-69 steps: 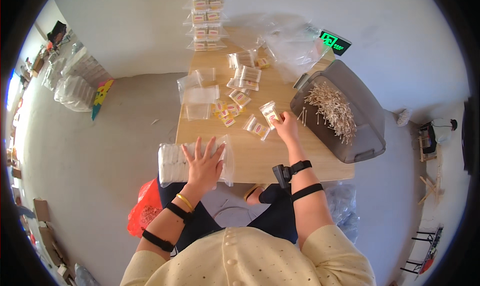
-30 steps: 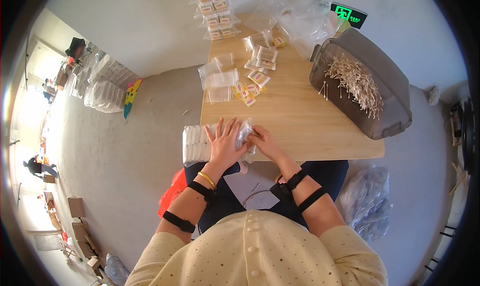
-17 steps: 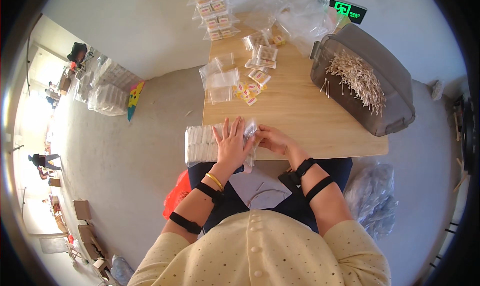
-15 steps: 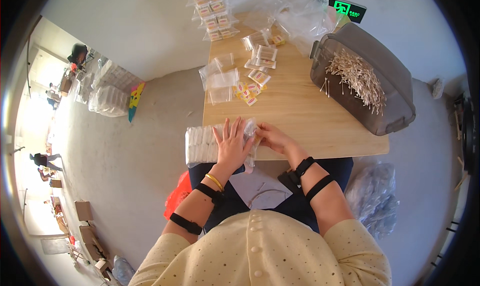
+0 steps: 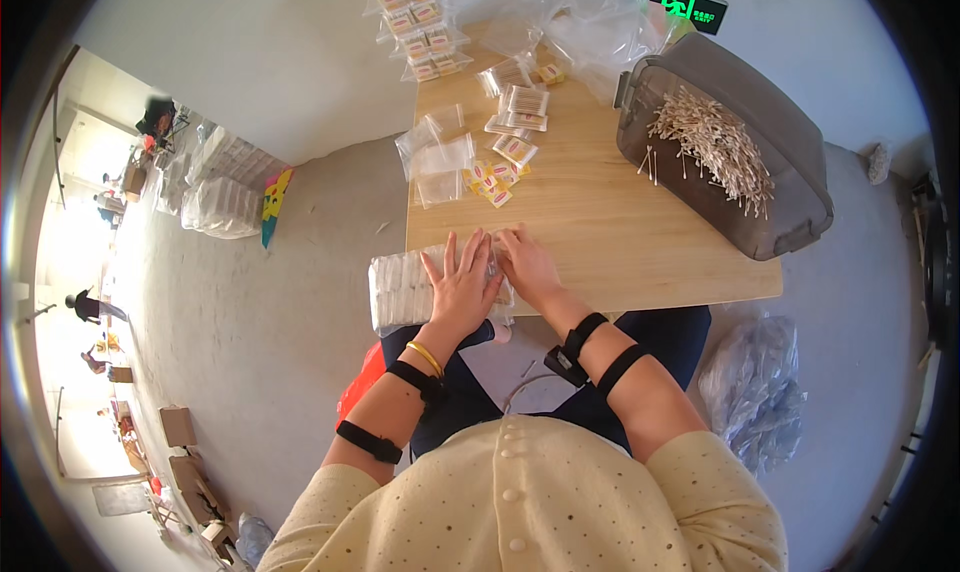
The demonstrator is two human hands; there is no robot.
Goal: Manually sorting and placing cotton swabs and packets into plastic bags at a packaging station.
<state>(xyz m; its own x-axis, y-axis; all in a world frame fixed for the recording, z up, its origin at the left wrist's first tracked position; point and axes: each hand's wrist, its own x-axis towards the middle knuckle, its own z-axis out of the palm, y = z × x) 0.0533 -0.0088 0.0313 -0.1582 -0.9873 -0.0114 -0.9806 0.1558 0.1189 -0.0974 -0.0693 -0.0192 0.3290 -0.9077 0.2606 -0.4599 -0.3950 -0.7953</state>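
Note:
A clear plastic bag (image 5: 398, 290) packed with rows of white bundles lies at the near left edge of the wooden table (image 5: 610, 242). My left hand (image 5: 462, 290) rests flat on top of it, fingers spread. At the bag's right end, my right hand (image 5: 530, 272) has its fingers bent and pressed together on the loose plastic, close beside the left fingertips. Part of the bag's end is hidden under both hands. Farther back lie yellow and white cards (image 5: 494, 180), empty clear bags (image 5: 443, 159) and small packets of swabs (image 5: 525, 102).
A grey translucent bin (image 5: 690, 207) holding a heap of cotton swabs (image 5: 712, 144) tilts on the table's right side. Filled packets (image 5: 418, 32) hang in a column at the back left. Crumpled clear plastic (image 5: 600, 47) lies at the back; a plastic sack (image 5: 755, 387) sits on the floor.
My right hand has moved a little left and away from me, up to the left fingertips at the bag's end. My left hand stays flat on the bag.

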